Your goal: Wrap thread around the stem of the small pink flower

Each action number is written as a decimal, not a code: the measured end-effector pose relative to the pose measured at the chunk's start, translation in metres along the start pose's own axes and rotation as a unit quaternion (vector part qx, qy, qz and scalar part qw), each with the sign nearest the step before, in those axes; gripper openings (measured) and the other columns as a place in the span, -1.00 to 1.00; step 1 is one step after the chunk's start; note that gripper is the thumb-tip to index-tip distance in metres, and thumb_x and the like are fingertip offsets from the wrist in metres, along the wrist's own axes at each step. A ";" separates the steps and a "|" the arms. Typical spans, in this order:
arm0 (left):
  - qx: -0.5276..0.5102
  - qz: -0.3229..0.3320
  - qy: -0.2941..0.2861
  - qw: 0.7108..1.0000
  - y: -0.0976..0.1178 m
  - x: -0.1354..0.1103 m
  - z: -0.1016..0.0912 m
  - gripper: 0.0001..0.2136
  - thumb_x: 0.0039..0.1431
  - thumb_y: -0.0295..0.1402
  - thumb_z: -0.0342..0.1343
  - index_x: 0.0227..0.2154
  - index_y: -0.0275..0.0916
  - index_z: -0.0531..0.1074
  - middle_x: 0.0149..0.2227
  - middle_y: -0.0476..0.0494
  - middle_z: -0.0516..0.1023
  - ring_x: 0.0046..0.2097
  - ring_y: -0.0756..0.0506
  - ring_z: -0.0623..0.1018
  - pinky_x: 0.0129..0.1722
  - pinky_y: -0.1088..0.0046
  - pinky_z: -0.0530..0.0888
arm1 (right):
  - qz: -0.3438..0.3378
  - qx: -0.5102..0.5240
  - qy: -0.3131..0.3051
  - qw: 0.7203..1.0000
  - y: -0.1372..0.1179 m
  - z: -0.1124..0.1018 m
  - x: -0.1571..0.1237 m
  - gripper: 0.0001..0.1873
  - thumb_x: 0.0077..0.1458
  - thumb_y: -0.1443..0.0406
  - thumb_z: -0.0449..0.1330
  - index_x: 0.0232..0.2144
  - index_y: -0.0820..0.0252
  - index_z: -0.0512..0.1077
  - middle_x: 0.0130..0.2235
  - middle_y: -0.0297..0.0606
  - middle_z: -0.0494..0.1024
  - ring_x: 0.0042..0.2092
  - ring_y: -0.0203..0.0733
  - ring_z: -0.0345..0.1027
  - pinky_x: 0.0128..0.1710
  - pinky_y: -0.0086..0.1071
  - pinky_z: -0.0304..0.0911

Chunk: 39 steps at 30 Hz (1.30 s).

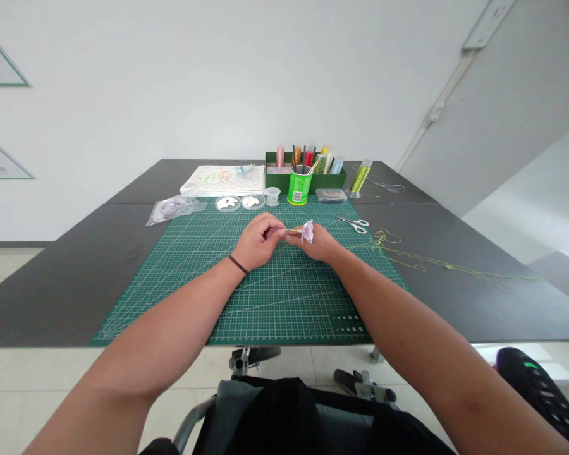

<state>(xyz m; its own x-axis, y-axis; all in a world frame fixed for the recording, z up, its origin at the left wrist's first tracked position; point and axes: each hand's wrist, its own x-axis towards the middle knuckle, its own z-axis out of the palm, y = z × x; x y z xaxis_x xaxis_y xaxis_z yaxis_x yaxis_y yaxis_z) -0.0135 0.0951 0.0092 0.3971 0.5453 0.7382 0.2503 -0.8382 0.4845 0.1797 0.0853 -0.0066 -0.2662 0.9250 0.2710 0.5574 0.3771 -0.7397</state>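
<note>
Both my hands meet above the middle of the green cutting mat (265,303). A small pale purple flower (308,232) on a thin yellowish stem lies across them, its head over my right hand. My left hand (260,241) pinches the stem end between thumb and fingers. My right hand (317,242) is closed around the stem close to the other hand, with its fingers partly hidden behind the flower. White-handled scissors (355,224) lie on the mat to the right. Beside them is a loose tangle of yellow-green thread (384,239), trailing off over the dark table.
At the back stand a green can (299,186) with tools and a dark green box (271,161) of thread spools. Nearby are shallow dishes of white pieces (227,203), a clear container (272,196), a flat case (331,196), a yellow-green spool (360,178), a plastic bag (173,207) and a white slab (220,182).
</note>
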 end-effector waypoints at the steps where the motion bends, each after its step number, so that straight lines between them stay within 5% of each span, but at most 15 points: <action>1: 0.004 -0.008 0.008 1.000 -0.001 0.000 0.000 -0.90 0.23 -0.35 0.09 -0.39 -0.23 0.43 -0.42 -0.02 0.42 -0.38 0.00 0.39 -0.33 0.42 0.39 | 0.020 0.003 -0.001 1.000 -0.002 0.001 -0.001 -0.67 0.05 0.06 0.20 -0.44 0.21 0.56 -0.53 -0.39 0.47 -0.48 -0.34 0.24 -0.43 -0.43 0.16; 5: 0.028 -0.024 0.032 0.999 -0.004 0.001 0.000 -0.89 0.23 -0.34 0.08 -0.39 -0.23 0.41 -0.45 -0.01 0.39 -0.39 -0.01 0.37 -0.32 0.40 0.39 | 0.056 -0.016 -0.016 0.998 -0.009 0.006 -0.003 -0.77 0.04 0.16 0.21 -0.36 0.15 0.60 -0.54 -0.42 0.47 -0.49 -0.35 0.23 -0.42 -0.43 0.15; 13: 0.063 -0.048 0.079 0.994 -0.009 0.002 -0.002 -0.90 0.22 -0.36 0.08 -0.40 -0.23 0.41 -0.45 -0.01 0.39 -0.40 -0.01 0.36 -0.32 0.40 0.37 | -0.024 -0.072 -0.035 0.997 -0.018 0.005 -0.006 -0.79 0.10 0.21 0.19 -0.38 0.12 0.61 -0.46 -0.39 0.59 -0.40 -0.31 0.37 -0.36 -0.44 0.18; 30: 0.120 -0.103 0.127 0.979 -0.020 0.005 -0.001 -0.91 0.19 -0.42 0.09 -0.43 -0.22 0.39 -0.44 -0.04 0.43 -0.37 -0.03 0.39 -0.30 0.37 0.38 | -0.155 -0.162 0.045 0.973 -0.039 -0.001 -0.018 -0.81 0.14 0.24 0.14 -0.39 0.10 0.56 -0.41 -0.32 0.60 -0.33 -0.26 0.43 -0.30 -0.41 0.21; 39: 0.143 -0.070 0.041 0.986 -0.023 0.003 0.002 -0.94 0.19 -0.43 0.09 -0.40 -0.24 0.40 -0.42 -0.04 0.43 -0.34 -0.03 0.40 -0.27 0.37 0.39 | -0.257 -0.204 0.135 0.935 -0.046 -0.013 -0.024 -0.69 0.24 0.23 0.03 -0.36 0.15 0.55 -0.47 -0.27 0.51 -0.43 -0.27 0.31 -0.37 -0.38 0.19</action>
<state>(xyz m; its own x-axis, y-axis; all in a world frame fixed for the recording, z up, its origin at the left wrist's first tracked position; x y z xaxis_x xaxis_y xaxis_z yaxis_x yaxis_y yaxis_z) -0.0163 0.1155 -0.0007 0.2703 0.6451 0.7147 0.5416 -0.7156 0.4411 0.1711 0.0464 0.0287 -0.4028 0.5745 0.7125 0.6791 0.7095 -0.1883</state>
